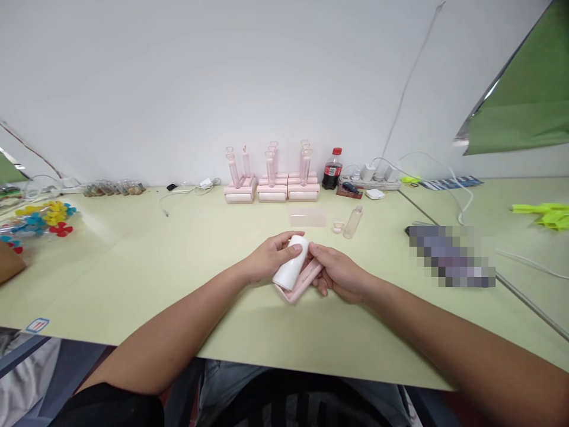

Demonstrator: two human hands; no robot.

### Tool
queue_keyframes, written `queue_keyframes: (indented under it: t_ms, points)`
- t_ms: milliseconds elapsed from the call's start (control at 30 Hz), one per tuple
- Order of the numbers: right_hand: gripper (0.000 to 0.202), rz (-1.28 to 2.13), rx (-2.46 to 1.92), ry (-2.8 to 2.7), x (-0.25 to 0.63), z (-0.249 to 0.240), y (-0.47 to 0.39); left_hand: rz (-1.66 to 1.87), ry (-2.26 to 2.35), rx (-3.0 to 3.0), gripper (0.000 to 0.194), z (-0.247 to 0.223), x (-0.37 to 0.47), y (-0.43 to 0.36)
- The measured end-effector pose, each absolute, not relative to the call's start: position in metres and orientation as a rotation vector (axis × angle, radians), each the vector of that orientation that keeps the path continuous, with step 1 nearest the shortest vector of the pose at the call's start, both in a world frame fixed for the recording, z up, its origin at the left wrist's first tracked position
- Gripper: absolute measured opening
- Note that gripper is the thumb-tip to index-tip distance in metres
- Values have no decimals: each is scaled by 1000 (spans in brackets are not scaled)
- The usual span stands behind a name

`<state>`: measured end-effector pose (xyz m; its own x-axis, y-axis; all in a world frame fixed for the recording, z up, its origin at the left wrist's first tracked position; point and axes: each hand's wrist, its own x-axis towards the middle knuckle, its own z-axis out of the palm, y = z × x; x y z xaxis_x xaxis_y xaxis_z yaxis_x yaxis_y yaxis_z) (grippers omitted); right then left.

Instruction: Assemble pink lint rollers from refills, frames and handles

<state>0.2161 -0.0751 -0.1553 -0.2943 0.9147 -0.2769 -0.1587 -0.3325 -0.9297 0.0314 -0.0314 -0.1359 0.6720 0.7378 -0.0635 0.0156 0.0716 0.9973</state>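
Observation:
My left hand (274, 256) is wrapped round a white lint roller refill roll (291, 265), its thumb across the top end. My right hand (340, 273) grips a pale pink roller frame (303, 281) by its right side. The roll lies slanted over the frame, partly covering it; I cannot tell whether it is seated. Beyond my hands lie a see-through pink cover (307, 216), a small heart-shaped pink piece (338, 228) and a see-through pinkish handle tube (352, 223).
Several pink lint rollers (272, 191) with upright handles stand by the wall. Right of them are a cola bottle (332, 169), a power strip (377, 184) and cables. A blurred-out object (451, 256) lies at right. Colourful pinwheel flowers (44, 222) lie at left.

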Motion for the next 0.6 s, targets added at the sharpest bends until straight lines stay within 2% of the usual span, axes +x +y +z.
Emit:
queue_keyframes:
  t_ms: [100,267,433,600]
  points:
    - [41,1777,-1093,-1071,222,-152,-75,588,690,1628,76,-134,25,-32]
    - [38,1811,-1031,-1047,226,-147,-76,609,612,2185,55,-126,16,-34]
    - [38,1839,-986,-1140,226,-146,-76,534,607,2483,44,-118,20,-39]
    - [45,1698,-996,-1263,228,-149,-75,470,692,2591,48,-120,25,-37]
